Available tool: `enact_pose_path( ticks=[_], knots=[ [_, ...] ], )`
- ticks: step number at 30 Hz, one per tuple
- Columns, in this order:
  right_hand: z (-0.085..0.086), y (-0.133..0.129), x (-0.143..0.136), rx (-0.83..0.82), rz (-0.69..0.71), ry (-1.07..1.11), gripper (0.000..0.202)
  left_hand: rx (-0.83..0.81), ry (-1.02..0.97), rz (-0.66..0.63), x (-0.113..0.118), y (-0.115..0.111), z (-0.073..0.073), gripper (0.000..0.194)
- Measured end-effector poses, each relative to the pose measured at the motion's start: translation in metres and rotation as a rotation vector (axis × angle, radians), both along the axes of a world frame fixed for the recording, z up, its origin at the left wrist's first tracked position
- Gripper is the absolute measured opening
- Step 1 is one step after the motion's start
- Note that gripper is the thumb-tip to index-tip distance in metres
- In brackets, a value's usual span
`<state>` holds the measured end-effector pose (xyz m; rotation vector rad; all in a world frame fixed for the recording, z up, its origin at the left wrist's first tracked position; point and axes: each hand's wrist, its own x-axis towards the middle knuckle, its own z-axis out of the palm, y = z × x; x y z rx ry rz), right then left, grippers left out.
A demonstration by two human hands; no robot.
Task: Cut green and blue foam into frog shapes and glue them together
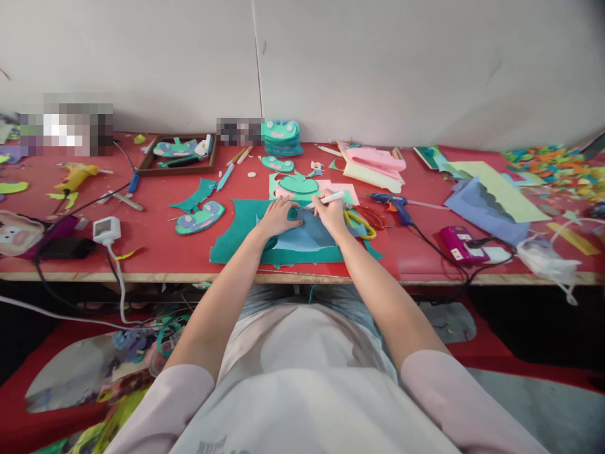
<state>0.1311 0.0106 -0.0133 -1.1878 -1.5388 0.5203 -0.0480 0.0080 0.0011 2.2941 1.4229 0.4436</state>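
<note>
My right hand (331, 212) grips a white pen (334, 198), its tip pointing left, down at the felt. My left hand (278, 217) lies on the felt with the thumb stretched apart from the fingers, pressing down near the pen tip. Beneath both hands are a blue felt sheet (307, 234) and a larger dark teal felt sheet (235, 243). Just beyond my hands rests a green felt cutout (297, 183) over pink felt (350, 192). Scissors with yellow handles (366, 227) lie to the right of my right hand, partly hidden.
A blue glue gun (394, 203) and a purple power strip (463, 246) with cables lie right; a yellow glue gun (75, 176) lies left. Frog-faced felt pieces (199, 217) sit nearby, others in a stack (282, 137). A wooden tray (177, 169) stands behind.
</note>
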Motion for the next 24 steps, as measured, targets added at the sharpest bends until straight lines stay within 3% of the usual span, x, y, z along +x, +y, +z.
enact_pose_path(
  ticks=[9,24],
  knots=[
    [-0.002,0.002,-0.0003,-0.043,0.023,0.129,0.034,-0.011,-0.008,0.005,-0.0003,0.0013,-0.0017,0.052],
    [0.0025,-0.0016,-0.0001,0.002,-0.008,0.053,0.039,-0.01,-0.016,0.006,0.0001,0.005,-0.0075,0.054]
  ],
)
